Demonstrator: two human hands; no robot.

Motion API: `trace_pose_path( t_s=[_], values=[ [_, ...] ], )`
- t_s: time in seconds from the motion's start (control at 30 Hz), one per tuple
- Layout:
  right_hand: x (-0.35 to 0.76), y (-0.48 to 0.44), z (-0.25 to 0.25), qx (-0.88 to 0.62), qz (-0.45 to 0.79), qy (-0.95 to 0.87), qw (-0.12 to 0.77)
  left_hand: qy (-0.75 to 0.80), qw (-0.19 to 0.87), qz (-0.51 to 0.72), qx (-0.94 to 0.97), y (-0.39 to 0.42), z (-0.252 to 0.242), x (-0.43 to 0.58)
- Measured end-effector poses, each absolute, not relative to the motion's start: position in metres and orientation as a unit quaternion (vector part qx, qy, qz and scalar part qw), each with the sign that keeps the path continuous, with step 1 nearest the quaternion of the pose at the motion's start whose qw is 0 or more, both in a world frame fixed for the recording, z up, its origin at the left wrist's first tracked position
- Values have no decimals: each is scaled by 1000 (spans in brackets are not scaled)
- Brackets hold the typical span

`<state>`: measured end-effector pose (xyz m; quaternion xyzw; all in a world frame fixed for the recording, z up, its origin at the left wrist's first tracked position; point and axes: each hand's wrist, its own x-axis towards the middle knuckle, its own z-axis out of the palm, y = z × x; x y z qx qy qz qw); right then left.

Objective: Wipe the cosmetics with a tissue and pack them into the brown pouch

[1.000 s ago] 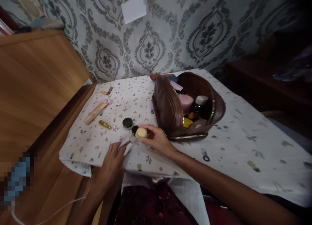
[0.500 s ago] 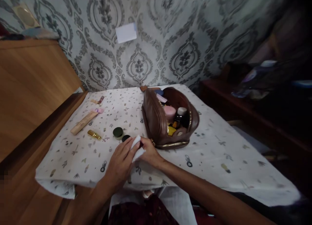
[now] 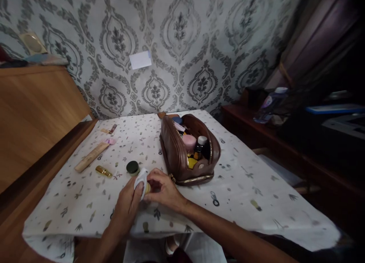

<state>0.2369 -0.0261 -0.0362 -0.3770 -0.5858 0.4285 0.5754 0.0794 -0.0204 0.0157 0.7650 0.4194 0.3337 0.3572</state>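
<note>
My left hand (image 3: 127,202) is closed on a crumpled white wipe (image 3: 139,184), pressed against a small round yellowish jar (image 3: 147,188). My right hand (image 3: 167,190) grips the jar from the other side, its fingers hiding most of it. Just behind the wipe stands a jar with a dark green lid (image 3: 132,167). To the right of my hands sits an unzipped brown makeup bag (image 3: 173,152). Inside it show a pink jar (image 3: 188,142), a dark bottle with a white cap (image 3: 202,141) and something yellow (image 3: 192,163).
On the left of the printed tablecloth (image 3: 239,194) lie a gold lipstick tube (image 3: 103,171), a beige tube (image 3: 90,157) and a small dark-capped tube (image 3: 113,128). A wooden cabinet (image 3: 40,107) borders the left. A clear bottle (image 3: 269,105) stands on a dark red surface at the right.
The view has shifted, so the table sits lower and further left. My hands have turned the jar, and its yellowish side now shows beside the wipe. My right fingers have spread around it.
</note>
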Motion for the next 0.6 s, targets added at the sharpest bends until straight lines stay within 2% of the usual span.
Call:
trace_pose_path(
  t_s=[0.3,0.6],
  values=[
    [240,-28,-34,-370,348,-637,580,482,507,295,651,-25,17,79],
    [237,-36,-30,-385,271,-694,545,417,466,309,717,-21,15,85]
  ],
)
